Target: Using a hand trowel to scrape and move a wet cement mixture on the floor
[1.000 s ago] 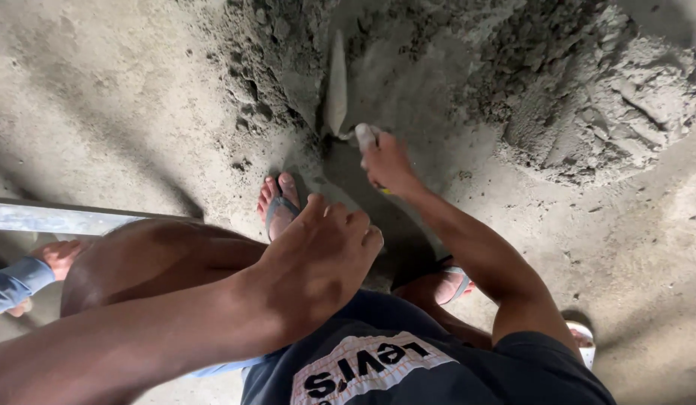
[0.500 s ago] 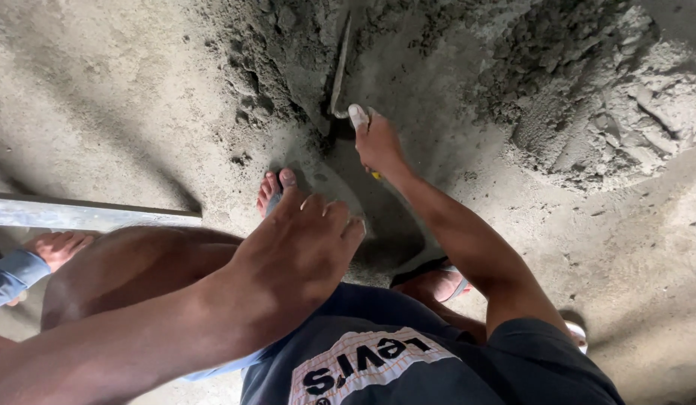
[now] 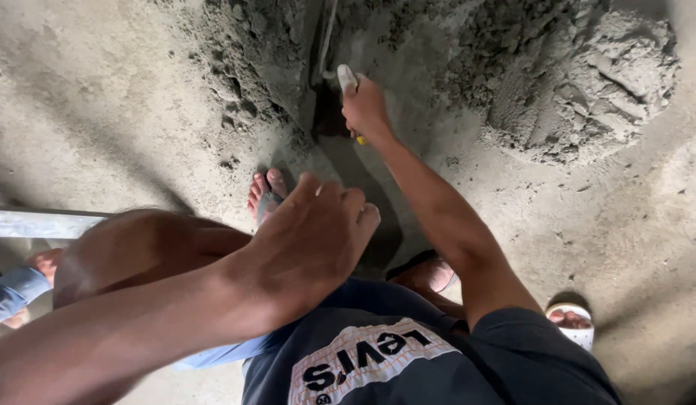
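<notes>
**On the floor, right hand on trowel at the mortar heap**

On the concrete floor point(image 3: 100, 112) ahead of the feet sits a grey mortar heap point(image 3: 573, 82), split by a dark trench.

- Right hand point(image 3: 365, 111): arm stretched forward, fingers wrapped tight round the trowel handle point(image 3: 346, 77). Pale butt end sticks out above the fist; a bit of yellow shows below it.
- Trowel blade point(image 3: 329, 34): runs up and away from the fist, long axis roughly in line with the forearm, tip towards the top edge. Seen nearly edge-on, so it reads as a thin line. Probably pressed against the left wall of the trench, but I cannot tell whether it touches.
- Left hand point(image 3: 314, 240): close to the camera, over the bent left knee point(image 3: 130, 247), fingers loosely curled, holding nothing. Well apart from the trowel; the right hand is the only one near it.
- Feet: left foot point(image 3: 264, 193) in a sandal just beside the near end of the trench; right foot point(image 3: 430, 274) mostly hidden under the right arm.
- Another person's sandalled foot point(image 3: 573, 322) at right, blue sleeve point(image 3: 10, 292) at left edge.

Hidden: blade tip cut off by the frame, trench bottom in shadow.
</notes>
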